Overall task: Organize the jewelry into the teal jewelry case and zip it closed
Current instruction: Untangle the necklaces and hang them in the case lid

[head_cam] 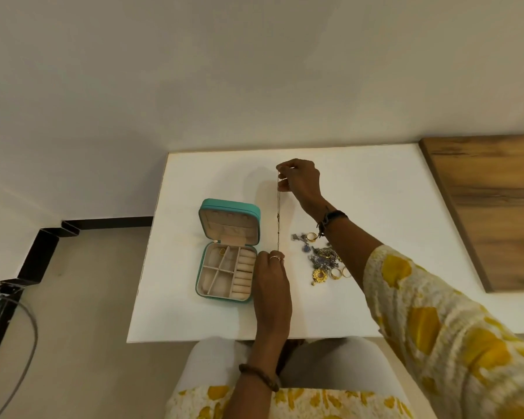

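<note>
We see the right hand [300, 179] pinching a thin chain [278, 213] taut; the left hand [271, 267] grips its lower end beside the open teal case [228, 252]. The jewelry pile [324, 258] blurs together, partly hidden by the right forearm.

Taut chain [278, 213] bars gap between open case [227, 269] and jewelry pile [322, 258].

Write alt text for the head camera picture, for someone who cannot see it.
A person's two hands, right hand above and left hand below, stretch a thin chain necklace over a white table, between an open teal jewelry case and a jewelry pile.
</note>
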Tool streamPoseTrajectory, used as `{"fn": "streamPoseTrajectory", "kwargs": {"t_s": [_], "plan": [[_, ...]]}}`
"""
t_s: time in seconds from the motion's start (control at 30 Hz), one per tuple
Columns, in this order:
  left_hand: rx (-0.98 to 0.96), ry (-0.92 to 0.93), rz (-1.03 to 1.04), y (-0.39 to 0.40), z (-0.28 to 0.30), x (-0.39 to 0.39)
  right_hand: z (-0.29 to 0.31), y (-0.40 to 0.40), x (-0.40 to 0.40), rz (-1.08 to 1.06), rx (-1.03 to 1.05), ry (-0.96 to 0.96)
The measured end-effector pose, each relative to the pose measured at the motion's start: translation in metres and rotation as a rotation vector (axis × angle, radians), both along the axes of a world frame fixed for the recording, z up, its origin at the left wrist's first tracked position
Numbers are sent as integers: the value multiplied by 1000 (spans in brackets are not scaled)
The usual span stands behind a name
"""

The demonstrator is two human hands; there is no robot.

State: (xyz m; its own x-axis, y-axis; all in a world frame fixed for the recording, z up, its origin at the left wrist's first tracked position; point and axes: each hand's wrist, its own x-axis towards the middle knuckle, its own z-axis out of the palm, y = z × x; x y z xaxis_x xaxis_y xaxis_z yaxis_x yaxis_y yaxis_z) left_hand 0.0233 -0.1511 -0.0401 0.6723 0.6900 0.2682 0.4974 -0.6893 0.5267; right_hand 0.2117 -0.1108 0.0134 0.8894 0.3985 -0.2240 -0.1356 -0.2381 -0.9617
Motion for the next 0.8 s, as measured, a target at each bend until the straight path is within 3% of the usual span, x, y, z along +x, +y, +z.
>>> {"fn": "streamPoseTrajectory", "kwargs": {"t_s": [0.17,0.47,0.67,0.73,0.8], "plan": [[74,32,-3,7,-7,0,-12,1,12,-25,-63,25],[-23,-78,-39,3,-16,-10,-31,2,18,-14,-159,11],[-104,-146,19,0,-17,-19,-29,0,16,-43,-80,13],[-90,-140,26,-2,-17,-21,-32,-4,12,-25,-100,-51],[-40,-124,6,-3,-17,-23,-36,-12,7,61,-294,-292]]}}
